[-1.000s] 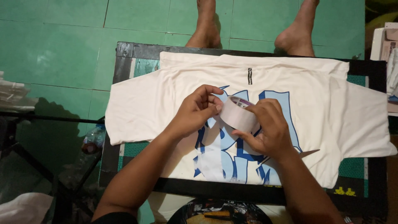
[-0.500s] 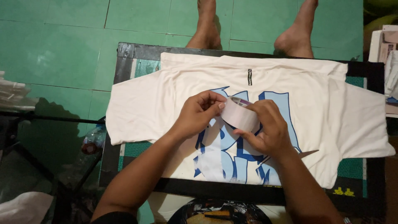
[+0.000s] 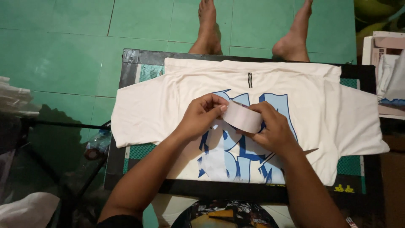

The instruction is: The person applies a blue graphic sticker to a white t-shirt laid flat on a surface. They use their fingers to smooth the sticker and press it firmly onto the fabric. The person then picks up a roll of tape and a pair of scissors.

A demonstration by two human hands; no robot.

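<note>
The left hand [image 3: 200, 118] and the right hand [image 3: 272, 128] met over a wide roll of pale paper tape [image 3: 241, 117], which was held just above the middle of a cream short-sleeved cotton T-shirt [image 3: 320, 109]. The fingers [image 3: 265, 110] of the right hand were curled closed around the far end of the roll, gripping it from the side. The fingers [image 3: 211, 105] of the left hand were pinched together at the roll's near edge, thumb and forefinger pressed on the tape's surface; whether they had a loose end could not be told. Directly beneath the fingers lay the shirt's large blue and light-blue lettered print [image 3: 236, 152], partly hidden by both hands. The shirt was spread flat, front up, on a black-framed bench with a green mesh top [image 3: 139, 150], sleeves reaching out to either side of the fingers. Beyond the fingers, past the bench's far edge, two bare feet of another person [image 3: 206, 33] stood on the green tiled floor [image 3: 63, 42].
</note>
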